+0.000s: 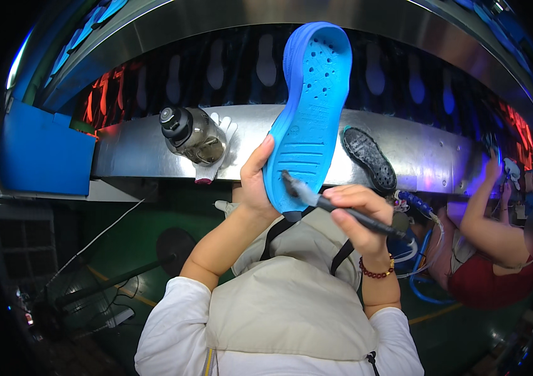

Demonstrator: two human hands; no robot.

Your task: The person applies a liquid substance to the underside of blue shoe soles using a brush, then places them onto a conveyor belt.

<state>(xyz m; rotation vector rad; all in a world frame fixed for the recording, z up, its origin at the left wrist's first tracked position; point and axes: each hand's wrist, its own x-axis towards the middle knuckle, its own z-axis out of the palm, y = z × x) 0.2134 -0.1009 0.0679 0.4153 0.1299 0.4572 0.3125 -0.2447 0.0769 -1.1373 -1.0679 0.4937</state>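
A bright blue shoe sole (311, 116) is tilted up in front of me, its hollow inner side showing grooves and small holes. My left hand (259, 182) grips its lower left edge, thumb along the side. In my right hand (363, 210) is a dark-handled brush (307, 193), held like a pen. Its bristles touch the sole's inner face near the lower end. A thin hose appears to run from the handle's back end. To the right, a smaller black sole with a speckled inside (370, 158) lies on the metal ledge (147, 153).
A dark translucent bottle (200, 138) lies on a white glove (224, 164) on the ledge. Beyond runs a dark conveyor (241, 88) with pale sole-shaped marks, glowing red at both ends. A blue box (44, 147) stands left. At right, a co-worker's arm (485, 200) reaches toward the ledge.
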